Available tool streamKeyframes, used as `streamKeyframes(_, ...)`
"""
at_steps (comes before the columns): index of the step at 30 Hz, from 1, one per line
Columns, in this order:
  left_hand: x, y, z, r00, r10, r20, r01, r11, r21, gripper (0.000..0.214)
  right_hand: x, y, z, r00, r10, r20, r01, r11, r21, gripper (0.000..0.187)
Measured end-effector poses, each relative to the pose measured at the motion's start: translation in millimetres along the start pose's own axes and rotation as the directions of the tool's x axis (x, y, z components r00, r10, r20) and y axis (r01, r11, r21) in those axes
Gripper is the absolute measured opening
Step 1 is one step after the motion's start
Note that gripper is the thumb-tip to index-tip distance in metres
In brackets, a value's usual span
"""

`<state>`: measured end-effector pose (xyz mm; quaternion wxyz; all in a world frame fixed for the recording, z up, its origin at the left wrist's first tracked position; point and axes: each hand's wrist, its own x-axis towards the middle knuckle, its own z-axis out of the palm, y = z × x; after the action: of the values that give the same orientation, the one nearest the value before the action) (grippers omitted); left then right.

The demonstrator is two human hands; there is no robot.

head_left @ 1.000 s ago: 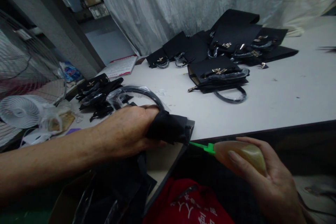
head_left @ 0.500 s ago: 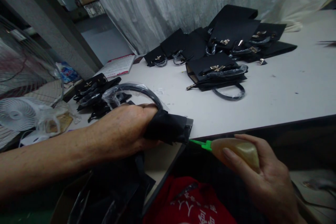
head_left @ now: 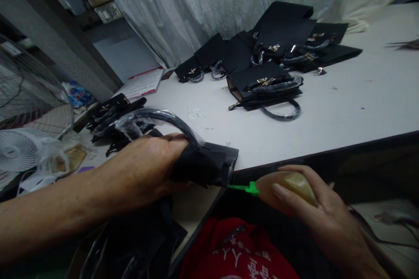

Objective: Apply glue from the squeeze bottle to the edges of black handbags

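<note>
On my feed from the head view, the left hand [head_left: 157, 159] has its fingers closed around a black bag [head_left: 199, 163], gripping it by the body at the front edge of the tabletop [head_left: 343, 104]. The bag's handle [head_left: 166, 115], in clear wrap, arches up beyond the knuckles. The right hand [head_left: 314, 205] has its fingers curled around a squeeze bottle [head_left: 278, 189] with cloudy amber contents, the thumb lying along its near side. Its thin green nozzle [head_left: 252, 188] points leftward at the lower corner of the bag's end. The picture is dim and soft there, so I can't tell whether the tip touches that corner or stops just short.

I judge the step in hand to be putting the bottle's liquid, probably glue, on the bag's end. As I see it, the next move calls for a still left grip, the tip lined up with the seam and a light, even squeeze; too much pressure could smear the black surface.

Beyond the hands, another black handbag [head_left: 258, 83] lies on the tabletop, its own loop handle resting in front of it. Behind it I see a heap of black bags [head_left: 284, 32] with gold-coloured fittings by the curtain [head_left: 209, 4]. A smaller pile [head_left: 111, 111] sits past the left forearm, near a white fan [head_left: 15, 150].
</note>
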<state>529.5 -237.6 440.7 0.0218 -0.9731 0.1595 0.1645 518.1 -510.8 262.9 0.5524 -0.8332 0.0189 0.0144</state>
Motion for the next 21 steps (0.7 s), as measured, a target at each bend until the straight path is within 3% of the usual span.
streamKeyframes(2, -0.5, 0.9, -0.5, 1.000, -0.001, 0.006, 0.001, 1.000, 0.009, 0.014, -1.4, -0.6, 1.1, 1.000, 0.022, 0.018, -0.022, 0.999, 0.041, 0.045)
streamKeyframes(6, 0.4, 0.7, -0.5, 1.000, -0.002, 0.027, 0.001, 1.000, 0.014, 0.016, -0.4, 0.4, 1.4, 0.998, -0.006, -0.061, 0.004, 1.000, -0.026, 0.042)
streamKeyframes(10, -0.6, -0.1, 2.4, 1.000, 0.000, 0.010, 0.000, 1.000, 0.010, 0.017, 1.1, 1.1, 1.2, 0.999, 0.003, 0.039, -0.003, 1.000, 0.019, 0.043)
streamKeyframes(14, -3.8, 0.1, 6.6, 1.000, -0.015, 0.025, 0.016, 1.000, -0.021, 0.021, -1.4, -0.3, 2.1, 1.000, -0.010, -0.023, 0.010, 1.000, -0.024, 0.043)
streamKeyframes(18, -6.8, 1.3, 9.2, 0.998, -0.037, 0.044, 0.038, 0.999, -0.018, 0.024, -3.9, -3.8, 2.0, 0.995, -0.022, 0.096, 0.019, 0.999, 0.033, 0.044)
streamKeyframes(21, -8.3, 1.4, 10.5, 0.999, -0.030, 0.039, 0.031, 0.999, -0.038, 0.027, -4.1, -6.9, 1.0, 0.999, -0.033, 0.026, 0.034, 0.999, -0.025, 0.044)
